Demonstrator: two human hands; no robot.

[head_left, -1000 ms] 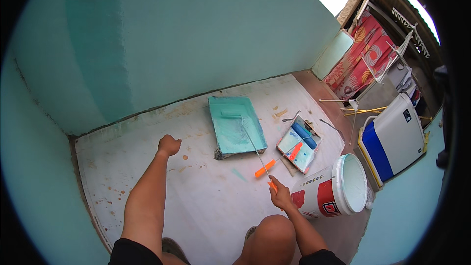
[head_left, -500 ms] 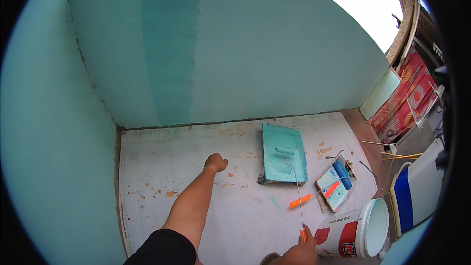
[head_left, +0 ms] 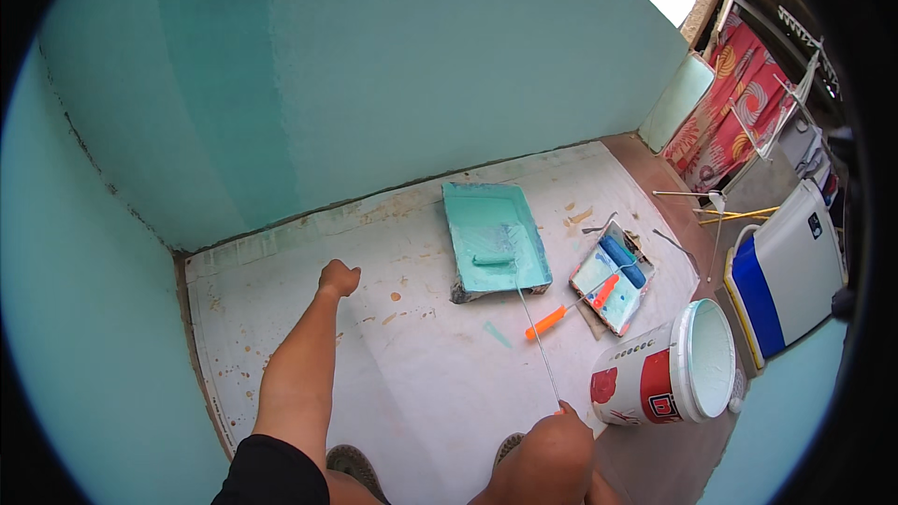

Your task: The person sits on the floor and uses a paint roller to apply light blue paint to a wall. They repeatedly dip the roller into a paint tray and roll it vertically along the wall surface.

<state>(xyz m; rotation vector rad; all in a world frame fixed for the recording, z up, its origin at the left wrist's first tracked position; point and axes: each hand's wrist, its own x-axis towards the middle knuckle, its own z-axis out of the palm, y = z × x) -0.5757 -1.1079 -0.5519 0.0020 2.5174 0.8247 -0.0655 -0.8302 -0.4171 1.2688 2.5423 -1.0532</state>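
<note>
My left hand point(head_left: 339, 278) is held out in a closed fist above the white sheet, with nothing showing in it. My right hand point(head_left: 566, 407) grips the orange handle of a long-wired paint roller, though my bent knee point(head_left: 552, 454) hides most of the hand. The small roller head point(head_left: 493, 261) rests in the teal paint of a paint tray point(head_left: 458, 252), toward its near part. Beside that tray, a smaller tray point(head_left: 595, 271) carries a blue roller point(head_left: 622, 261) and an orange-handled one point(head_left: 545, 323).
A white and red paint bucket point(head_left: 636, 379) lies tilted at the right, near a white and blue cooler-like box point(head_left: 776, 271). Stained white sheeting point(head_left: 412, 383) covers the floor. Ahead, the teal wall point(head_left: 393, 84) has a darker band. Red patterned cloth point(head_left: 730, 103) hangs at far right.
The roller head has slid toward the near part of the paint tray. My view has shifted right and down, and my knee now covers much of my right hand. The left fist stays outstretched.
</note>
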